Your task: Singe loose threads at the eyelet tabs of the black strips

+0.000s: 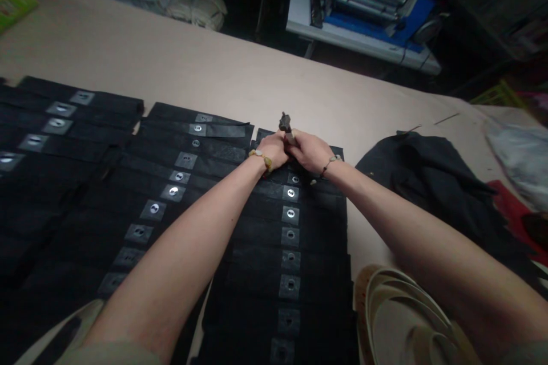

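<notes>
Overlapped black cloth pieces, likely staggered so each grey patch shows.
At the right row's far end, the right hand curls around a tool, seemingly steadying it; the left hand bends alongside, its grasp hidden.

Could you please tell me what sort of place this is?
Probably a workshop for sewn or leather goods: rows of black pieces overlap on a large table, and a machine with metal rollers stands beyond it.
</notes>
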Motion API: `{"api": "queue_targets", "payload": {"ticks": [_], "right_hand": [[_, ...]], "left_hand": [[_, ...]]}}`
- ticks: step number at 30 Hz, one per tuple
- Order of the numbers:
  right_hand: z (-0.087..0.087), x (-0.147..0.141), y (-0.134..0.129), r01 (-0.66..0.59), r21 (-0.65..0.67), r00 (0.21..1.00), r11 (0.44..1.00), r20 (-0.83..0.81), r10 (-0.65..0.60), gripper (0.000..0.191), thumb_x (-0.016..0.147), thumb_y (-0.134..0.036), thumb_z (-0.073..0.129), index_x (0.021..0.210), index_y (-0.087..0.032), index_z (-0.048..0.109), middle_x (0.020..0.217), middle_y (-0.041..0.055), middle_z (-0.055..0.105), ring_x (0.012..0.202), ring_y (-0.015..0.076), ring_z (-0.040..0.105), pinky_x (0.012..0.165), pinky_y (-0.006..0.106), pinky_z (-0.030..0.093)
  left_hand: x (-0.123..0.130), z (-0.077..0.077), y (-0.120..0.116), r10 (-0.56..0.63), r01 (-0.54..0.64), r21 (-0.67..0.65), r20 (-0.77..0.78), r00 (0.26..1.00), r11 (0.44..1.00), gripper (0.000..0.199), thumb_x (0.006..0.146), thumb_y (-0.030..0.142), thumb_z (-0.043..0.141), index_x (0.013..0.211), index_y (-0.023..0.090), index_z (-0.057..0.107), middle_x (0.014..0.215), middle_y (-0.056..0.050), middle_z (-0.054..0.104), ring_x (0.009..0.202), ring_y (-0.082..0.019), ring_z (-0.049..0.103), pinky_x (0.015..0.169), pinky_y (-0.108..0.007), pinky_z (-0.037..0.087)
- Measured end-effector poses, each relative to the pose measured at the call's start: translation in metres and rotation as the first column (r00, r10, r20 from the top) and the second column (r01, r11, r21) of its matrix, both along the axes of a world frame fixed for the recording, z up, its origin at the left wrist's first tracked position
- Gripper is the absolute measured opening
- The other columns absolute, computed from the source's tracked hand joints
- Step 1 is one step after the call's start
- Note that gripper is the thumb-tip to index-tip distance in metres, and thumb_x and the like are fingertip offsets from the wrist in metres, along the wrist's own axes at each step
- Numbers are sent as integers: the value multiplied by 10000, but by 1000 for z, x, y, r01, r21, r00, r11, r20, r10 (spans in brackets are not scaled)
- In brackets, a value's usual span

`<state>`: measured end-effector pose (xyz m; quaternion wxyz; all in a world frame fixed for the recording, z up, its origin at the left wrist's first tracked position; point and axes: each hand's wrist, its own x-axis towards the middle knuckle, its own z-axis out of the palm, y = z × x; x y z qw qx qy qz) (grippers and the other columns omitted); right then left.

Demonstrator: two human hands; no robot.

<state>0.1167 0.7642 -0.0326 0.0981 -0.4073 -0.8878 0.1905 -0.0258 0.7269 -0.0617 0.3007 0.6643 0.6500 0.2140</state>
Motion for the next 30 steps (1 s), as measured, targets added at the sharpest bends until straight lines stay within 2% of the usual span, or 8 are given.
{"api": "queue_targets", "payload": {"ticks": [3,8,11,15,20,23,26,30], "right_hand": [[-5,-3,-5,-8,50,1000,999,5,8,196,862,-202,601,1027,-271,682,961,56,736,841,257,650,759,346,474],[-14,17,-7,175,8,964,985,-206,-170,127,870,-336,622,913,-228,672,830,45,717,761,235,645,722,352,483],[-3,26,-4,246,-111,889,963,-370,-270,181,833,-382,665,871,-205,666,759,26,700,700,203,638,694,340,497],[8,24,-7,278,-85,793,957,-542,-278,221,858,-412,638,934,-208,672,824,30,719,763,195,663,741,337,519],[-23,36,-8,326,-132,822,936,-451,-349,249,785,-437,708,878,-206,700,763,25,721,739,214,673,751,364,537],[-37,45,4,343,-191,739,920,-549,-390,277,783,-455,701,875,-194,690,795,35,732,748,202,678,755,354,546],[-42,46,17,332,-263,635,906,-649,-420,306,790,-477,684,877,-184,665,832,47,736,759,181,677,759,332,549],[-48,45,23,316,-279,615,907,-668,-420,301,779,-469,695,859,-181,665,819,45,728,753,171,666,765,324,542]], "left_hand": [[1,2,0,-25,24,-5,-44,999,1000,219,765,150,628,981,182,643,1154,-119,709,1104,-276,658,944,-330,500],[-1,-2,-2,32,-35,27,109,993,999,411,683,212,771,1041,242,570,1008,-18,728,908,-195,675,832,-299,521],[-1,-5,-3,36,-44,38,179,983,998,426,659,178,797,998,243,548,989,11,722,849,-151,653,807,-275,510],[0,-7,-4,33,-51,73,222,975,996,423,660,150,784,996,243,545,1001,20,713,833,-139,635,791,-268,502],[0,-4,-4,61,-76,69,195,979,995,301,761,130,693,1031,231,606,1037,-2,714,920,-145,652,855,-268,504],[7,-3,-3,70,-79,98,90,994,992,235,844,199,652,1067,261,689,1110,-19,718,1038,-176,646,949,-299,482],[18,-1,0,150,-148,99,-7,989,984,239,890,390,635,1095,337,745,1175,-23,716,1110,-223,631,969,-342,471],[30,4,4,248,-246,41,-64,967,968,257,851,481,666,1067,389,772,1151,-18,741,1069,-253,653,921,-366,479]]}}
